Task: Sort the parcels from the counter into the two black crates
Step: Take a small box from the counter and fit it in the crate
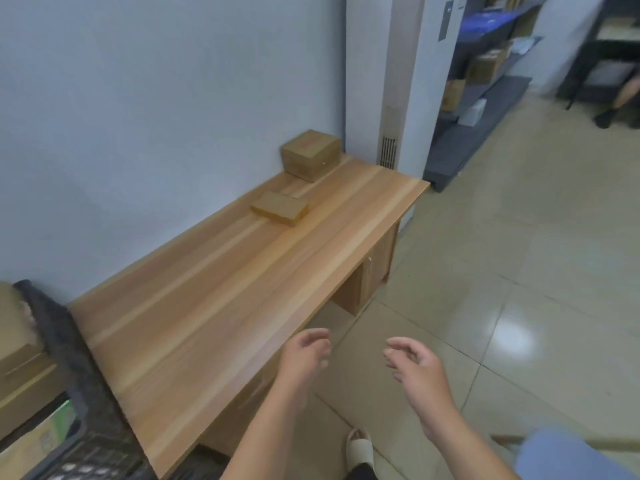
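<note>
The left hand (306,351) and right hand (414,362) are loose and hold nothing, just off the table's (207,306) near edge. The flat parcel (280,207) lies far up the table, ahead and a bit left. The left hand is nearer.

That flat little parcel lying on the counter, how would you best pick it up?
Probably from above, pinching the flat parcel across its narrower width: it lies low and thin, with every side free. The left hand and right hand are both empty.
</note>
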